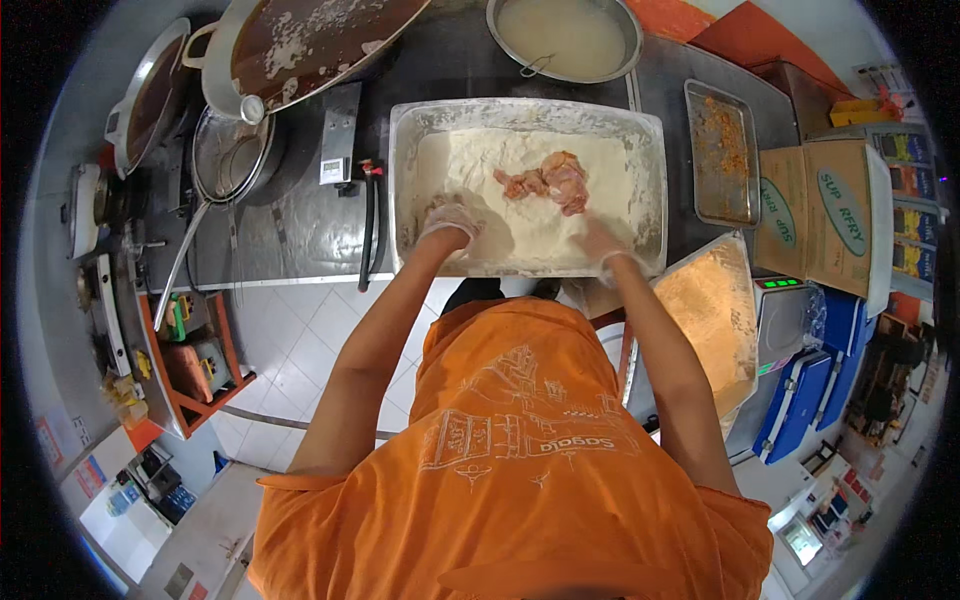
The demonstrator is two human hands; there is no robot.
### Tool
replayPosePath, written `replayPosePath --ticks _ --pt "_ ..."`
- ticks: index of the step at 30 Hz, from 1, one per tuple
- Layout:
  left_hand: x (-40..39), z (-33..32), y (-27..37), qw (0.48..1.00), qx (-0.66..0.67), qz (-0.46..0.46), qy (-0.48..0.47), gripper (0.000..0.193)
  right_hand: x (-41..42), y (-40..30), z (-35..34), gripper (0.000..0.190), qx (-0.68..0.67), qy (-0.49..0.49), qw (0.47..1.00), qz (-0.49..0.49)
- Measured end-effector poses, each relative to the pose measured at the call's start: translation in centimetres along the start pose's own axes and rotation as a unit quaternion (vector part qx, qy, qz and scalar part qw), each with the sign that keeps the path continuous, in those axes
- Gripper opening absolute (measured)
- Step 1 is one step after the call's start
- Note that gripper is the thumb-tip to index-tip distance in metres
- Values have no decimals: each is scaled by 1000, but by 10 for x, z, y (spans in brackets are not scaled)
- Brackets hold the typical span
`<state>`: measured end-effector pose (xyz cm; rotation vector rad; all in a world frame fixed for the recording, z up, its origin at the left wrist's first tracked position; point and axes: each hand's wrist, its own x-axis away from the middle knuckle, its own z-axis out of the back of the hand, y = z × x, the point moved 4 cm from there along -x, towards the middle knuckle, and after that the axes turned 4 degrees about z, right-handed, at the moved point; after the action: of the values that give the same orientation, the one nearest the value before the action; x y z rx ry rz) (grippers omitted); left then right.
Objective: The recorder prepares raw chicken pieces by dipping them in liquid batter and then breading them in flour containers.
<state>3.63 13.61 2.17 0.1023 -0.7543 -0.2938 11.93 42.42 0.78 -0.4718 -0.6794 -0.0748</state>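
A rectangular metal pan (652, 150) of white flour (525, 240) stands on the counter before me. Pieces of raw chicken (564, 180) lie on the flour, near the pan's middle. My left hand (452, 217), in a clear plastic glove, is in the pan's near left part, its fingertips at the flour. My right hand (600, 244), gloved too, reaches over the near right side, with its fingers just below the chicken and apart from it, as far as I can tell. No piece shows in either hand; the left fingers are partly hidden.
Behind the pan is a round metal bowl (529, 72) of cloudy liquid. At left are a large pot of brown oil (225, 67) and a strainer (184, 251) with a long handle. To the right are a crumb-strewn tray (697, 202), a cardboard box (821, 259) and a digital scale (780, 319).
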Motion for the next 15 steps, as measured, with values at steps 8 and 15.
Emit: replayPosePath --ticks 8,15 --pt "-20 -8 48 989 11 -131 -66 46 -33 -95 -29 90 -28 -19 999 -21" --pt "-56 -30 65 954 166 -156 -194 69 -53 -78 -20 86 -247 16 969 11"
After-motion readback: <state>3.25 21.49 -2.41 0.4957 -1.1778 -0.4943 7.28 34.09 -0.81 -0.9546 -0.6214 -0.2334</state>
